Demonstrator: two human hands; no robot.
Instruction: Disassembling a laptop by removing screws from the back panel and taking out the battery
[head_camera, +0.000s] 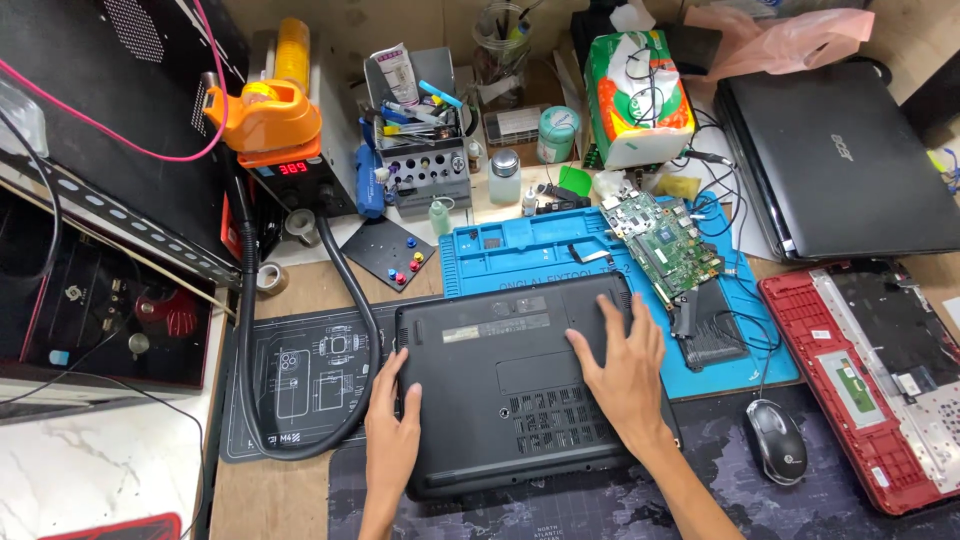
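Observation:
A black laptop (490, 375) lies upside down in front of me, its vented underside facing up. My left hand (392, 430) grips its left edge, thumb on the base and fingers around the side. My right hand (625, 370) rests flat on the right part of the base, fingers spread toward the far edge. The laptop sits partly on a blue repair mat (520, 250) and partly on a dark desk mat (560, 510).
A green circuit board (665, 240) and a black part (710, 335) lie on the blue mat. A closed black laptop (845, 160) and an opened red laptop shell (880, 370) are at right, a mouse (777, 440) near my right wrist. A tool rack (425, 150), hot-air station (275, 130) and hose (345, 290) stand at left.

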